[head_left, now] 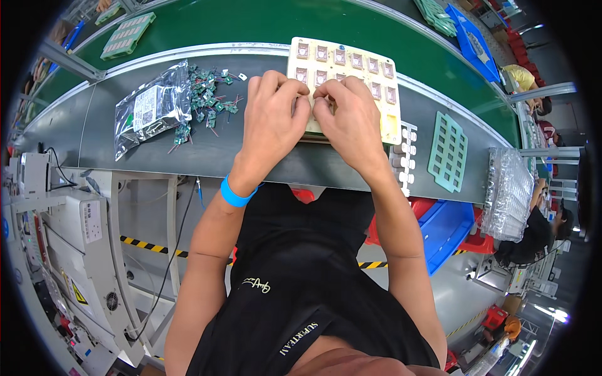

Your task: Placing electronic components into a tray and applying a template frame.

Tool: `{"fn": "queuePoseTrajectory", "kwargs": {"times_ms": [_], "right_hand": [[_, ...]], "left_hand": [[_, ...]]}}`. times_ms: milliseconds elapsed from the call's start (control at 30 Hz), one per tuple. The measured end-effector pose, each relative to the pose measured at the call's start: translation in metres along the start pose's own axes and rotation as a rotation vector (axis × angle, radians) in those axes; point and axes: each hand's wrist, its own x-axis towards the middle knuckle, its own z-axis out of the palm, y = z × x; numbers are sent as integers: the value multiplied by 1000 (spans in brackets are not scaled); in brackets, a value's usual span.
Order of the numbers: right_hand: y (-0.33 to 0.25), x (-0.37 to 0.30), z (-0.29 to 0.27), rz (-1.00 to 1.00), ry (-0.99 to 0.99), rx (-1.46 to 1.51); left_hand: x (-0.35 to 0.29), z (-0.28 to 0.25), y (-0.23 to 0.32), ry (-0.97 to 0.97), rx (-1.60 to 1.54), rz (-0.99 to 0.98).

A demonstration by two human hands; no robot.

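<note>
Tray at upper centre of frame, left hand and right hand over its near half, fingers pinched narrow, can't tell on what; probably best to work gently and square to the pockets, keeping wired boards at upper left off the tray.

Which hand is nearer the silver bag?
Left. The left hand is right of the silver bag, the green parts lying between, its fingers over the cream tray. The right hand, also at the tray, is farther right.
</note>
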Motion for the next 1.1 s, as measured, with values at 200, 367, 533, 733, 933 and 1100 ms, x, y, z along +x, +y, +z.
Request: {"fn": "queuePoseTrajectory", "kwargs": {"times_ms": [200,367,533,733,933,1100], "right_hand": [[18,-31,-26,-32,213,119],[83,-97,-83,385,316,177],[138,-158,-105,654,21,323],[154,-170,-102,715,-56,558],[152,-156,-128,644,269,311],[90,-95,-112,265,204,204]], "left_hand": [[-11,-7,12,198,-83,29],[-46,17,61,-45,-476,146],[-77,98,92,-515,-592,6],[-75,148,109,-629,-574,-55],[-75,128,110,-595,-471,-78],[-48,42,110,-270,-448,91]]}}
